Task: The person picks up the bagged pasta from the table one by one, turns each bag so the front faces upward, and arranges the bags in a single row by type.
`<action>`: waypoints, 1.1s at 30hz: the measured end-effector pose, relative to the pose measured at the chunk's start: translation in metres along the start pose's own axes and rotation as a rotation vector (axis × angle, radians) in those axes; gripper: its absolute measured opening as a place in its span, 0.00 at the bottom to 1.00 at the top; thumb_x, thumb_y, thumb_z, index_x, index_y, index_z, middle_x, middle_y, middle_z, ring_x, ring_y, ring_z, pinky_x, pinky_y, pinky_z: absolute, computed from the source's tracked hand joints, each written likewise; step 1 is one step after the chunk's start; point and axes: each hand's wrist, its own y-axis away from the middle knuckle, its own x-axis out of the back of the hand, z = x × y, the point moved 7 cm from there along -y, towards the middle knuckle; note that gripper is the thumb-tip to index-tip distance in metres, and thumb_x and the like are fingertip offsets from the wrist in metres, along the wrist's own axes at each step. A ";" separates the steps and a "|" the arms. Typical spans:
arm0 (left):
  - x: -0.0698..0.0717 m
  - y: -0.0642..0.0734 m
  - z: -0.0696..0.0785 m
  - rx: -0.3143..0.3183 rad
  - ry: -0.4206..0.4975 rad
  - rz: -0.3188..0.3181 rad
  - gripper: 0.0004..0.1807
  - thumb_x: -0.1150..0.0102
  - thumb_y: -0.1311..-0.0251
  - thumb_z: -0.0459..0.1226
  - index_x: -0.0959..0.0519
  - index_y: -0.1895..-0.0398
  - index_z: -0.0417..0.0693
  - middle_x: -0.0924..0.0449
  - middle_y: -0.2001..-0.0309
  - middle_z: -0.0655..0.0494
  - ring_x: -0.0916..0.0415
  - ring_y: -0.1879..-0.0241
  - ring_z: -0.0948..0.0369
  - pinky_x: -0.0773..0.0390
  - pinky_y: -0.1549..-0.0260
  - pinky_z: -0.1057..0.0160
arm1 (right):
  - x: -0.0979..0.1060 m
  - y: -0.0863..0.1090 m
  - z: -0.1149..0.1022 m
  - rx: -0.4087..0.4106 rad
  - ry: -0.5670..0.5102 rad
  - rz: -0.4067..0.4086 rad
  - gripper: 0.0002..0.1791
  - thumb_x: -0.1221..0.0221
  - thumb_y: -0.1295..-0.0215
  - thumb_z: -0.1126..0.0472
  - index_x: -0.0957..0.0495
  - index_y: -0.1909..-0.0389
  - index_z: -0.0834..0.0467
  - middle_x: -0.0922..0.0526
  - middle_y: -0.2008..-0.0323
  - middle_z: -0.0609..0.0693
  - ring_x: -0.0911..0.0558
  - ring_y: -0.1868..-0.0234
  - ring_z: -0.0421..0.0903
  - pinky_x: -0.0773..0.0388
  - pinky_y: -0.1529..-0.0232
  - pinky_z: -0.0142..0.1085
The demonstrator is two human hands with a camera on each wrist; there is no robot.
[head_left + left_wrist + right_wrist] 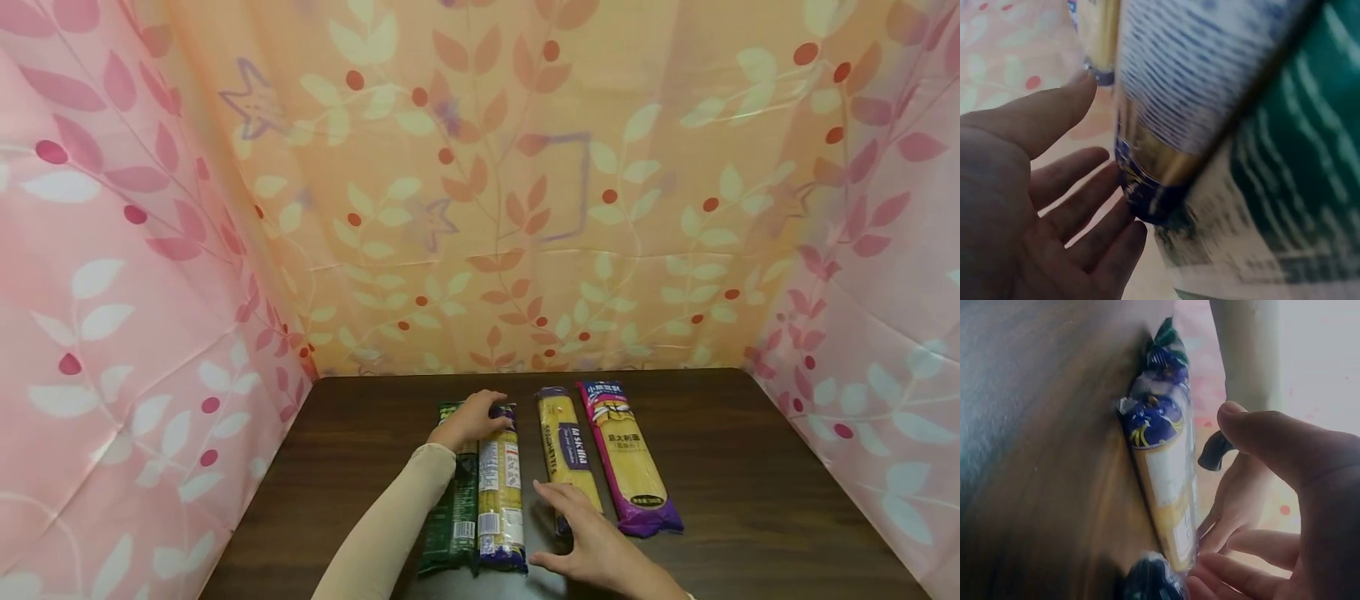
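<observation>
My left hand reaches over the far ends of two packs lying side by side, a dark green pack and a yellow spaghetti pack with blue ends. In the left wrist view its fingers are extended, tips right at the pack's blue end, thumb apart. My right hand, thumb and fingers spread, is by the near end of a La Sicilia spaghetti pack, partly hiding it. Right of that lies a pink and purple spaghetti pack.
The packs lie on a dark wooden table. An orange patterned curtain hangs along the back edge, with pink patterned curtains at both sides. A grey patch shows on the table near the front, between the packs.
</observation>
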 end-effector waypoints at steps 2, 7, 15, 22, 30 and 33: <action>-0.001 0.001 -0.002 0.012 -0.022 -0.011 0.33 0.33 0.25 0.45 0.28 0.23 0.39 0.27 0.26 0.39 0.31 0.26 0.41 0.28 0.29 0.40 | -0.003 -0.001 -0.001 -0.010 -0.004 -0.029 0.52 0.24 0.39 0.37 0.32 0.20 0.56 0.24 0.30 0.55 0.23 0.32 0.59 0.17 0.42 0.56; -0.004 0.000 -0.008 0.025 -0.065 -0.044 0.37 0.32 0.26 0.50 0.28 0.22 0.42 0.27 0.26 0.41 0.30 0.26 0.43 0.27 0.30 0.42 | -0.007 -0.003 -0.004 -0.022 0.002 -0.075 0.54 0.27 0.38 0.32 0.32 0.20 0.58 0.24 0.29 0.58 0.23 0.31 0.61 0.19 0.40 0.59; -0.004 -0.004 -0.010 0.003 -0.121 -0.060 0.37 0.29 0.29 0.51 0.26 0.24 0.42 0.23 0.31 0.42 0.23 0.34 0.45 0.21 0.37 0.45 | -0.013 -0.003 -0.005 -0.021 0.046 -0.085 0.57 0.27 0.40 0.29 0.33 0.19 0.59 0.23 0.30 0.57 0.24 0.30 0.62 0.24 0.37 0.66; -0.005 -0.005 -0.013 0.017 -0.107 -0.063 0.38 0.28 0.31 0.53 0.25 0.25 0.44 0.21 0.32 0.44 0.25 0.33 0.45 0.22 0.37 0.45 | -0.020 -0.004 -0.001 -0.023 0.061 -0.106 0.58 0.27 0.41 0.28 0.33 0.19 0.58 0.23 0.31 0.55 0.24 0.31 0.61 0.26 0.35 0.67; -0.009 -0.006 -0.016 0.056 -0.088 -0.053 0.38 0.27 0.32 0.54 0.24 0.25 0.47 0.21 0.33 0.46 0.25 0.35 0.47 0.22 0.38 0.44 | -0.031 -0.006 0.002 -0.033 0.097 -0.157 0.60 0.27 0.43 0.26 0.33 0.19 0.58 0.23 0.30 0.55 0.26 0.28 0.62 0.37 0.28 0.71; -0.010 -0.004 -0.016 0.072 -0.101 -0.055 0.38 0.28 0.32 0.54 0.24 0.25 0.47 0.22 0.31 0.45 0.26 0.33 0.47 0.22 0.36 0.44 | -0.035 -0.008 0.001 -0.038 0.113 -0.172 0.62 0.28 0.45 0.24 0.33 0.19 0.58 0.24 0.29 0.56 0.26 0.29 0.62 0.38 0.28 0.71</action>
